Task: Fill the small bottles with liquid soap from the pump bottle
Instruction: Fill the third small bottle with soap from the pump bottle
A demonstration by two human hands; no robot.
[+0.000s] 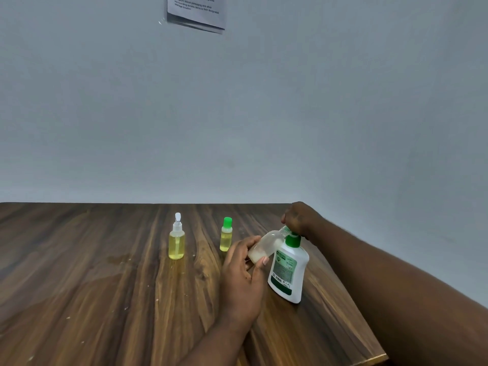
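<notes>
- Fingers (249,243) of left hand (241,273) curled round small clear bottle (266,245), thumb tip against its lower end; holding it off the table (105,273), tilted, neck raised toward the green pump head (293,240).
- Small clear bottle: whitish liquid pooled in the lower end, upper part see-through; lying just behind the shoulder of the pump bottle (287,270), partly hidden by it; impossible to tell whether touching.
- Right hand (299,217) over the pump head, back of hand toward the camera, fingers bent downward; fingertips hidden, so impossible to tell whether clasping or merely pressing.
- Pump bottle: white body, green-and-white label facing the camera, base on the table near its right edge, between the two forearms.
- Spray bottle (176,243): clear, filled with yellow liquid almost to the shoulder, white nozzle on top; upright on the table, left of centre, well apart from both hands.
- Green-capped bottle (226,237): small, holding yellow liquid, cap on; upright between the spray bottle and the left hand, near the curled fingers, not touching.
- Table: dark wood grain, scattered pale specks, faint dull patch in front of the spray bottle.
- Printed sheets (196,11) fixed to the grey wall (343,101) at top of view; text too blurred to read.
</notes>
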